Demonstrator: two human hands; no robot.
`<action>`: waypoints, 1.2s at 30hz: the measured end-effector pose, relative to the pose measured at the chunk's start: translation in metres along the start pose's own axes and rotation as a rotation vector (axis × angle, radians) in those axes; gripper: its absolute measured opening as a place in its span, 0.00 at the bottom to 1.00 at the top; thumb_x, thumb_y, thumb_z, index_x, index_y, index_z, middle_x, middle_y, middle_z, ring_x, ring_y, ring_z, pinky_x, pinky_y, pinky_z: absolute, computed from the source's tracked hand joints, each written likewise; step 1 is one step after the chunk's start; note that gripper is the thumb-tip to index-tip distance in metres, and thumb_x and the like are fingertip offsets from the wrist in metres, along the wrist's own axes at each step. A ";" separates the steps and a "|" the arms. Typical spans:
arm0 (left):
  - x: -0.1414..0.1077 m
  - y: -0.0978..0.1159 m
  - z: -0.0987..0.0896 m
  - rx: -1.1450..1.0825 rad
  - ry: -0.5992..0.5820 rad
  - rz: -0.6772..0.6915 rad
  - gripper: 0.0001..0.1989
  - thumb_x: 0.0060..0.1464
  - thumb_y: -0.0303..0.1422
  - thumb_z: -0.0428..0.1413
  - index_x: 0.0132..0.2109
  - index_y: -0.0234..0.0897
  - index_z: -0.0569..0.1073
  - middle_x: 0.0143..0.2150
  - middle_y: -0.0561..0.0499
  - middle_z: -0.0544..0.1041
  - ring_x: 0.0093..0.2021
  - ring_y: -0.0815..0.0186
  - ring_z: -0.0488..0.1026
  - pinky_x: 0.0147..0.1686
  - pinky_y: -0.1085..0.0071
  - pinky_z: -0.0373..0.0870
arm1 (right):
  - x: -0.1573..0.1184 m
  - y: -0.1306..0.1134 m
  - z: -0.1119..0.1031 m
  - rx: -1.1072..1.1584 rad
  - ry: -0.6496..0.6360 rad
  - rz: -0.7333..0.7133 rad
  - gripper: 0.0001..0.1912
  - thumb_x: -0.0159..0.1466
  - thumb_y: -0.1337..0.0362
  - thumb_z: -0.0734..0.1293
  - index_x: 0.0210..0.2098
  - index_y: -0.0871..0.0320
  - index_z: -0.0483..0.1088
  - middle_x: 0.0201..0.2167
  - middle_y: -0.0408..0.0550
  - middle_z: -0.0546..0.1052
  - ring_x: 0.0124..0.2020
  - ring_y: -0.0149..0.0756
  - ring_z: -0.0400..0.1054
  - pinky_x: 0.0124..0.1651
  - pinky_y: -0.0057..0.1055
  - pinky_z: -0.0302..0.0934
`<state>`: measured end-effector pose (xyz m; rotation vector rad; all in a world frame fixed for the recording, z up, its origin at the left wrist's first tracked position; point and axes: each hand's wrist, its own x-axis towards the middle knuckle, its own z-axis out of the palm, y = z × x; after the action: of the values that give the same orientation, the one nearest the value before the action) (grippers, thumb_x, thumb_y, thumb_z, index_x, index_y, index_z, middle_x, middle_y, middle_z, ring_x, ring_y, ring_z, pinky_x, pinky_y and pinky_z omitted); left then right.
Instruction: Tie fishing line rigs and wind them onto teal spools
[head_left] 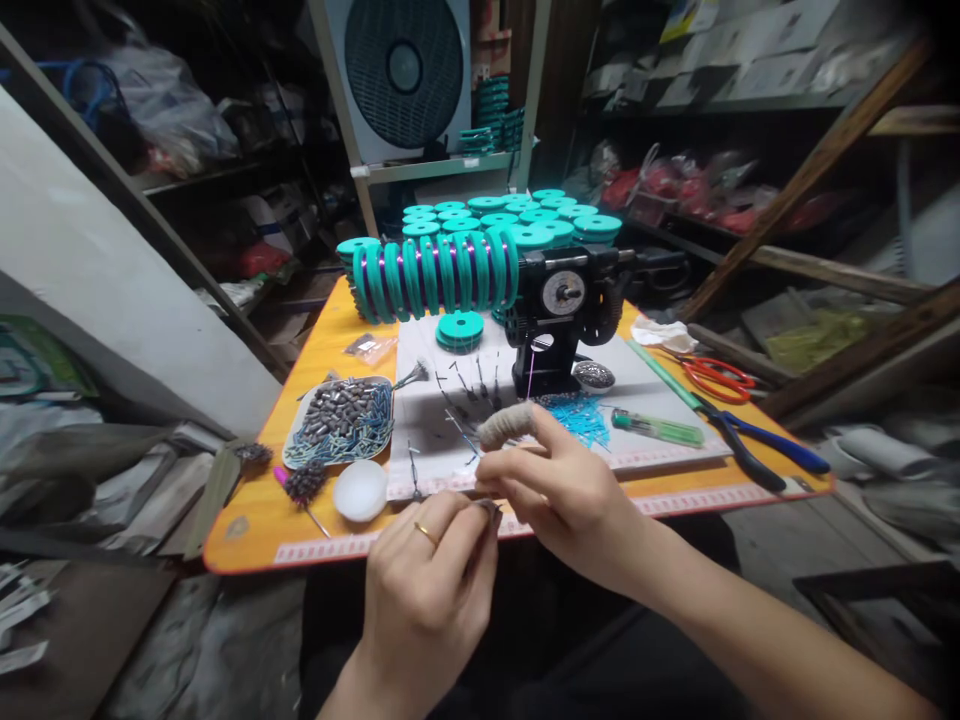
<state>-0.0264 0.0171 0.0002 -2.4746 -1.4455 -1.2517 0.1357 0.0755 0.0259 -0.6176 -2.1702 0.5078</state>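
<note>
At the table's front edge, my left hand [431, 565], with a ring on one finger, is closed in a pinch. A small dark bit shows at its fingertips, too little of it to name. Just above and to the right, my right hand [570, 490] has its thumb and fingers drawn together; grey wrapping covers its index finger. What it pinches is hidden. A thin pink line [531, 372] hangs from the black winding device [559, 310] and drops behind that finger. Several short dark wire-like pieces [484, 392] stand on the white board [431, 440] beyond my hands.
Teal spools [491, 204] crowd the table's back, and a row of them [435, 275] sits on the device. At left are a tray [291, 448] of grey metal pieces and a white dish [360, 492]. Pliers [776, 440], red-handled scissors [720, 380] and a green tube [660, 428] lie right.
</note>
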 end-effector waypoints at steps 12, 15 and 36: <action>0.006 -0.003 0.000 -0.067 -0.108 0.184 0.09 0.52 0.18 0.54 0.37 0.35 0.71 0.39 0.43 0.79 0.33 0.61 0.74 0.33 0.67 0.66 | 0.003 0.001 -0.001 -0.094 0.024 0.065 0.07 0.67 0.72 0.61 0.39 0.60 0.70 0.39 0.49 0.66 0.35 0.31 0.66 0.35 0.28 0.64; -0.003 0.002 0.009 -0.463 -0.088 -0.256 0.06 0.56 0.23 0.54 0.32 0.37 0.69 0.37 0.47 0.75 0.31 0.67 0.71 0.28 0.73 0.65 | -0.013 -0.001 0.001 -0.161 0.225 -0.034 0.14 0.65 0.75 0.61 0.48 0.58 0.68 0.49 0.55 0.64 0.43 0.34 0.68 0.44 0.31 0.67; -0.011 0.035 0.039 -1.623 0.210 -1.196 0.09 0.42 0.32 0.68 0.31 0.32 0.78 0.24 0.54 0.70 0.21 0.78 0.60 0.21 0.82 0.60 | -0.074 -0.022 0.030 0.577 0.289 0.749 0.05 0.63 0.62 0.67 0.33 0.57 0.72 0.32 0.43 0.70 0.20 0.23 0.65 0.20 0.22 0.59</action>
<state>0.0210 0.0040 -0.0209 -1.0161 -2.3899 -3.8869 0.1480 0.0106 -0.0238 -1.0798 -1.3647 1.2887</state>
